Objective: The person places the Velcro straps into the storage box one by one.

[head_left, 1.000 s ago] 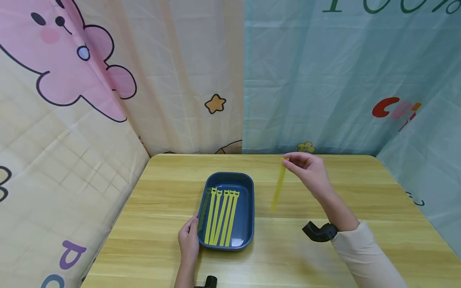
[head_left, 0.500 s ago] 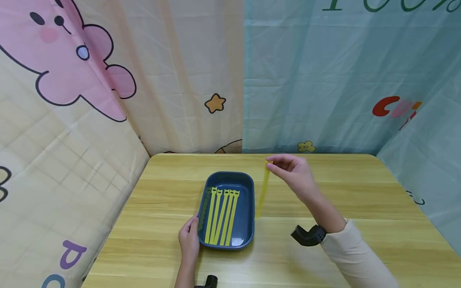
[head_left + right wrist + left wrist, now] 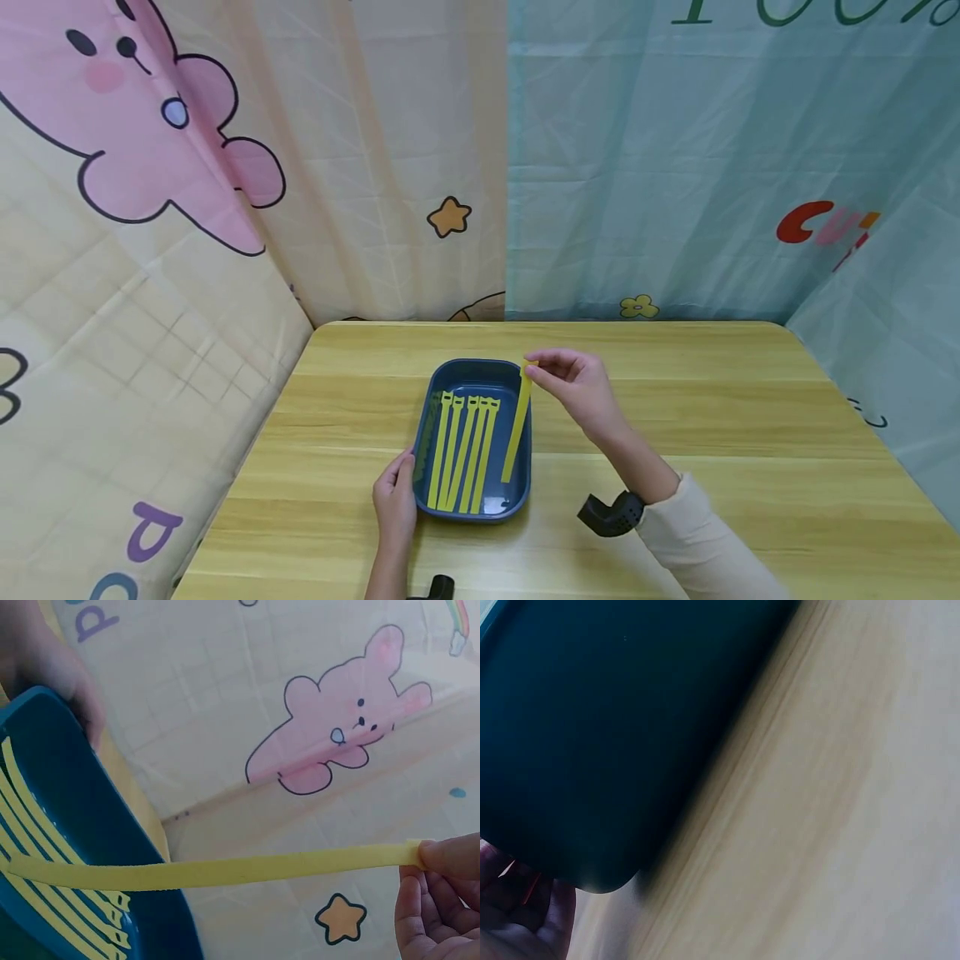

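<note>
A dark blue rectangular tray [image 3: 492, 372] sits in the middle of the table, its near side appearing slightly raised in the left wrist view. Several yellow hook-and-loop cable ties [image 3: 465, 454] lie side by side in it, slotted heads toward the far end. My left hand [image 3: 395, 497] grips the tray's left wall near the front corner, thumb on the outside; some of its fingers are hidden. Between thumb and fingertips, my right hand [image 3: 576, 390] pinches one more yellow cable tie [image 3: 247, 870] by its head. That tie hangs down over the tray's right part.
The light wooden table [image 3: 675, 400] stretches to both sides of the tray. Printed fabric curtains [image 3: 645, 167] stand along its back and sides. A black wrist camera [image 3: 611, 515] sits on the right wrist, another [image 3: 441, 587] on the left.
My right hand has moved left and a little toward me, carrying the pinched cable tie from right of the tray to over its right part. The left hand and tray stay put.
</note>
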Motion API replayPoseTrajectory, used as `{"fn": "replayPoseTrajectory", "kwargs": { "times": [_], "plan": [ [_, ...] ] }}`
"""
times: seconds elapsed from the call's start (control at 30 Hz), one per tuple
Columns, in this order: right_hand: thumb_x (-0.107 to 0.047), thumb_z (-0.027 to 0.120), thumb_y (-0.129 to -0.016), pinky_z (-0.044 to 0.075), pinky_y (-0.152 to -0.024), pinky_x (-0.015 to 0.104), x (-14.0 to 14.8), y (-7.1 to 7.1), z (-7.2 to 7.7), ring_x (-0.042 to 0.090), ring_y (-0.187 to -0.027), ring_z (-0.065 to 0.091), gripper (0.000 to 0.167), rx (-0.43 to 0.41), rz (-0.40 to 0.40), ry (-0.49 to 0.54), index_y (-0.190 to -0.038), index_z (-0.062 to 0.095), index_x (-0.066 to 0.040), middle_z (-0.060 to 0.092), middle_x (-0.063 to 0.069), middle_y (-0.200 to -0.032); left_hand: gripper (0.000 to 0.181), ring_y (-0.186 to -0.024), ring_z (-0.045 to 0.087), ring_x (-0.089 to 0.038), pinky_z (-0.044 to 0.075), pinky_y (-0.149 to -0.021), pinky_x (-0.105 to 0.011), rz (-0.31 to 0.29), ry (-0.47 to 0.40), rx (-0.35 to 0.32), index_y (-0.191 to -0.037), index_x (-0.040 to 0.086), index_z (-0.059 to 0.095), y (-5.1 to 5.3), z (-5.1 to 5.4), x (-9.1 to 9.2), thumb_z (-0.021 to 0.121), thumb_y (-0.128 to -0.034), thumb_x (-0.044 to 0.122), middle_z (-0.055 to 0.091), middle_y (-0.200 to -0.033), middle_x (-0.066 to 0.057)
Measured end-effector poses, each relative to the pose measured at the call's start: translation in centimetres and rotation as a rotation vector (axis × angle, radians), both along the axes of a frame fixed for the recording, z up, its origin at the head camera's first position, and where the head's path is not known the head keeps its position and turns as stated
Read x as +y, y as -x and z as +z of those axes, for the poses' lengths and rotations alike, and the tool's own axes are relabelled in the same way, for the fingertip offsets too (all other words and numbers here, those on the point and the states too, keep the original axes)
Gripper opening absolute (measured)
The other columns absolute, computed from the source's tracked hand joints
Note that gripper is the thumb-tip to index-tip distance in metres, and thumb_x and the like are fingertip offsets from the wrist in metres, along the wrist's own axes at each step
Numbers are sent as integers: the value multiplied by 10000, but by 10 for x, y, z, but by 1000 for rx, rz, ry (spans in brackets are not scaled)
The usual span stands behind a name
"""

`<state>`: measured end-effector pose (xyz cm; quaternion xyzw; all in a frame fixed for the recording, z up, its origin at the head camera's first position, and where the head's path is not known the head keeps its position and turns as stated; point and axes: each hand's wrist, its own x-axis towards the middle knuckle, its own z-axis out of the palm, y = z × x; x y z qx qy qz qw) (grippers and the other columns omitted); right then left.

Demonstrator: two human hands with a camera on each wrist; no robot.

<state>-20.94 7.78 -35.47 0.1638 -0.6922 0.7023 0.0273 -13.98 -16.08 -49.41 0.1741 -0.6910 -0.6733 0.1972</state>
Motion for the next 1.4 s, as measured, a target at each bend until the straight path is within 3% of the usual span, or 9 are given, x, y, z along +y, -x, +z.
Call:
{"fn": "replayPoseTrajectory", "kwargs": {
  "times": [0.27,0.8,1.03,1.4],
  "plan": [
    [-61,690,-813,514,-730,275,-8,-4,-22,162,-759,602,238,-83,-14,24,-995,647,86,645,130,-869,287,-1155,470,-268,371,-825,-94,-2,-4,0,-1132,-91,603,-1,1,0,481,-946,90,561,-1199,-206],
    [-63,684,-819,519,-741,329,-16,-9,-37,270,-789,598,200,-141,8,-31,-979,662,54,647,120,-872,281,-1145,479,-273,377,-820,-96,8,3,4,-1124,-93,607,-1,0,0,485,-945,86,569,-1185,-208],
    [-66,688,-816,518,-713,270,-18,-1,-47,288,-803,601,194,-145,-22,-73,-973,668,46,644,103,-868,280,-1145,480,-269,376,-825,-96,5,5,10,-1123,-96,606,-1,0,0,483,-945,81,570,-1184,-210],
    [-69,690,-816,513,-688,246,-24,24,-67,172,-756,600,181,-158,-75,-194,-970,677,26,658,80,-866,288,-1156,472,-277,370,-832,-99,1,8,3,-1130,-89,605,0,-1,0,483,-947,97,565,-1194,-208]
  ]
}}
